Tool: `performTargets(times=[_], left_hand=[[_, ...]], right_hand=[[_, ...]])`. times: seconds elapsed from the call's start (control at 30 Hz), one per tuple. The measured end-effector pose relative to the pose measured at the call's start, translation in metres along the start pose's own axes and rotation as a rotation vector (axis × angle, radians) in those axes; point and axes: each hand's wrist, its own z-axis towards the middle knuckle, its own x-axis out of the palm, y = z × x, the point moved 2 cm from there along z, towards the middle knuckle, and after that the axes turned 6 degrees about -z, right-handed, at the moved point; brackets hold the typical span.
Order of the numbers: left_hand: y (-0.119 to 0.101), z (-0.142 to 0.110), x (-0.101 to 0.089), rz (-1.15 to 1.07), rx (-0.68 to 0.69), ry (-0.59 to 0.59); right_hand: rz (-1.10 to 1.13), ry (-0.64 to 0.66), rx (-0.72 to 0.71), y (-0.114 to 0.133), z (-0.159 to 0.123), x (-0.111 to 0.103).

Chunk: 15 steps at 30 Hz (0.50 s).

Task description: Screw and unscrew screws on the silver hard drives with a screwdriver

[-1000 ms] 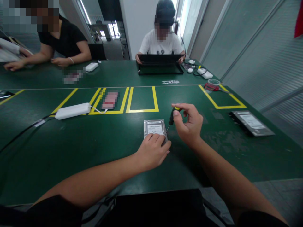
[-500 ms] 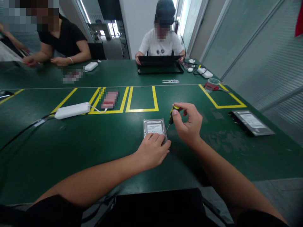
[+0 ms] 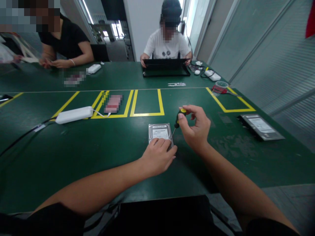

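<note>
A silver hard drive point(image 3: 159, 131) with a white label lies on the green table in front of me. My left hand point(image 3: 158, 155) rests over its near end, fingers wrapped round it, and covers that part. In my right hand point(image 3: 196, 126) a screwdriver point(image 3: 180, 117) with a black and yellow handle is pinched between thumb and fingers. Its shaft slants down to the drive's right edge, close by my left fingers. The exact spot where the tip sits is hard to make out.
To the right lies a second drive-like unit point(image 3: 262, 127) with a label. A clear cup point(image 3: 220, 88) stands beyond it. A white power adapter point(image 3: 73, 114) with a cable and a phone point(image 3: 113, 104) are at left. Across the table, a person holds a black frame-like panel point(image 3: 166, 63).
The screwdriver handle has turned in my right fingers, showing more yellow. My left hand stays on the hard drive. At far left, a co-worker's hands have drawn together.
</note>
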Motion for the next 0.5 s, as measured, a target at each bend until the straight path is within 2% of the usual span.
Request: performTargets(times=[0.2, 0.5], left_hand=[[-0.0008, 0.0002, -0.0015, -0.004, 0.002, -0.002], [-0.0007, 0.0015, -0.0014, 0.007, -0.001, -0.004]], right_hand=[[-0.020, -0.006, -0.057, 0.0016, 0.0012, 0.0002], [-0.033, 0.002, -0.058, 0.0014, 0.0008, -0.0005]])
